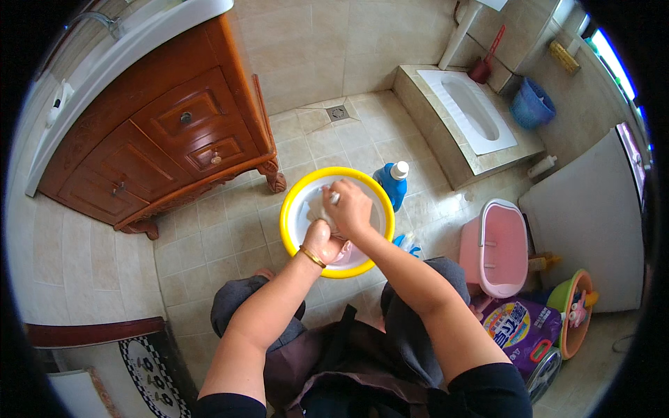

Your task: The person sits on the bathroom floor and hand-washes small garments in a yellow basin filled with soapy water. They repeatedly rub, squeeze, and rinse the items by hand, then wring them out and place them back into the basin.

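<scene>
A white basin with a yellow rim stands on the tiled floor between my knees. Over it, a pale, wet-looking cloth is bunched between my hands. My left hand, with a gold-coloured bracelet at the wrist, grips its lower part from the near side. My right hand is closed on the upper part, and a white bit pokes out by the thumb. A pinkish piece shows beneath my hands in the basin; I cannot tell what it is. A blue bottle with a white cap stands beside the rim.
At the left is a wooden vanity cabinet. A squat toilet is set in a raised tiled step. To the right are a pink bucket, a purple detergent bag and stacked basins. A floor drain lies ahead.
</scene>
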{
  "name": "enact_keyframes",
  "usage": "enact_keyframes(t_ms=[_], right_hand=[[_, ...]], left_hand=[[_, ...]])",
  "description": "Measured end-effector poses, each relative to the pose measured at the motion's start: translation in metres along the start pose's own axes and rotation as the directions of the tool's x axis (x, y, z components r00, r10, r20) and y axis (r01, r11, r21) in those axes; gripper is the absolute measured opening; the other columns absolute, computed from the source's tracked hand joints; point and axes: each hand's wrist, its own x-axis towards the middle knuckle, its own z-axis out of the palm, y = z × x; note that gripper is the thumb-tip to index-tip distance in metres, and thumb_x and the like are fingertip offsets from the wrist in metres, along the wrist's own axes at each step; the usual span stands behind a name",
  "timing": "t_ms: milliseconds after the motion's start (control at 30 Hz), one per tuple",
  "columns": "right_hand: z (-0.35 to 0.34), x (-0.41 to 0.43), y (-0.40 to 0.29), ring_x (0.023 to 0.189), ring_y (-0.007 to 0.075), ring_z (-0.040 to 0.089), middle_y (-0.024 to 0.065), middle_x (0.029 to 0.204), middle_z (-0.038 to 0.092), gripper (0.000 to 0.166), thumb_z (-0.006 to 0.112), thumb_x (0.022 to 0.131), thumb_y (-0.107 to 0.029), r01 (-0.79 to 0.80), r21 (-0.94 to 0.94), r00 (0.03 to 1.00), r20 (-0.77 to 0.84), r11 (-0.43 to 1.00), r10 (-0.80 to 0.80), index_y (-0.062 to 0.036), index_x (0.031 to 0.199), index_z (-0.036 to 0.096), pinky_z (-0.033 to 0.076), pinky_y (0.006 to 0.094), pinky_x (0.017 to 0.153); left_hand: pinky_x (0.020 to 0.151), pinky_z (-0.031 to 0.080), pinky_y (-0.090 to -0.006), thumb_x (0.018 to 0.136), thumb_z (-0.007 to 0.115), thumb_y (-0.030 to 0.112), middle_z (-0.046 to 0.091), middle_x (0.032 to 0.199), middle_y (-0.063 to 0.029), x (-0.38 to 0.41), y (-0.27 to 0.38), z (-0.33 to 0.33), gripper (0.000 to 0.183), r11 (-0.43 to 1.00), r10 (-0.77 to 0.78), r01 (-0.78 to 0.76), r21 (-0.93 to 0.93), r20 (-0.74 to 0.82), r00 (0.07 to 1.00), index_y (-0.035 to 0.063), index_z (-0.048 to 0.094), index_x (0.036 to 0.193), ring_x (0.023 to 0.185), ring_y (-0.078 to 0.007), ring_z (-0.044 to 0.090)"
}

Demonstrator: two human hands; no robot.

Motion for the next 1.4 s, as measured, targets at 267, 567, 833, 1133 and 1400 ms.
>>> enact_keyframes(t_ms=[267, 567, 833, 1133, 1400], right_hand=[[0.0, -0.018, -0.018, 0.061, 0.0334, 0.059, 0.0145, 0.064, 0.059, 0.023, 0.061, 0.075, -0.027, -0.003, 0.065, 0.995, 0.103, 0.998, -0.004, -0.0082, 0.063, 0.058, 0.047, 0.0417, 0.055], [0.005, -0.032, -0.027, 0.065, 0.0344, 0.058, 0.013, 0.07, 0.058, 0.022, 0.061, 0.078, -0.027, -0.023, 0.171, 0.999, 0.033, 0.985, 0.018, -0.0082, 0.069, 0.055, 0.046, 0.0411, 0.058], [-0.004, 0.015, 0.022, 0.069, 0.0354, 0.06, 0.016, 0.072, 0.062, 0.032, 0.055, 0.081, -0.036, -0.343, 0.0, 0.938, 0.048, 0.939, 0.343, -0.0073, 0.07, 0.061, 0.046, 0.045, 0.062], [-0.014, -0.043, -0.04, 0.072, 0.0317, 0.06, 0.0116, 0.07, 0.057, 0.021, 0.067, 0.069, -0.026, 0.112, 0.269, 0.975, 0.158, 0.956, -0.159, -0.0105, 0.062, 0.054, 0.047, 0.0422, 0.062], [0.004, 0.016, 0.047, 0.06, 0.0242, 0.059, 0.0099, 0.064, 0.06, 0.031, 0.058, 0.083, -0.033, -0.418, 0.337, 0.908, 0.126, 0.844, 0.399, -0.0041, 0.072, 0.061, 0.046, 0.0362, 0.055]], left_hand=[[0.088, 0.044, -0.0334, 0.095, 0.035, 0.03, 0.054, 0.11, -0.0079, 0.033, -0.001, -0.067, 0.028, 0.996, 0.085, -0.083, -0.018, 0.223, 0.971, 0.0091, 0.046, 0.112, 0.102, -0.0186, 0.052], [0.089, 0.044, -0.0348, 0.094, 0.039, 0.033, 0.054, 0.114, -0.0076, 0.034, 0.013, -0.058, 0.03, 0.997, 0.012, 0.014, -0.071, 0.348, 0.938, 0.0128, 0.048, 0.114, 0.105, -0.0173, 0.053], [0.102, 0.033, -0.0402, 0.094, 0.031, 0.023, 0.043, 0.13, -0.0109, 0.003, -0.007, -0.008, 0.038, 0.999, -0.012, 0.019, -0.042, 0.159, 0.987, 0.0052, 0.039, 0.128, 0.119, -0.0242, 0.042], [0.086, 0.045, -0.0332, 0.093, 0.043, 0.034, 0.055, 0.105, -0.0048, 0.046, 0.013, -0.083, 0.028, 0.991, 0.111, -0.131, -0.006, 0.577, 0.81, 0.0123, 0.05, 0.11, 0.096, -0.0162, 0.055], [0.104, 0.031, -0.0394, 0.095, 0.033, 0.022, 0.044, 0.129, -0.0087, 0.004, -0.002, -0.007, 0.035, 0.998, -0.054, 0.048, 0.031, 0.247, 0.968, 0.0091, 0.041, 0.127, 0.117, -0.0217, 0.044]])
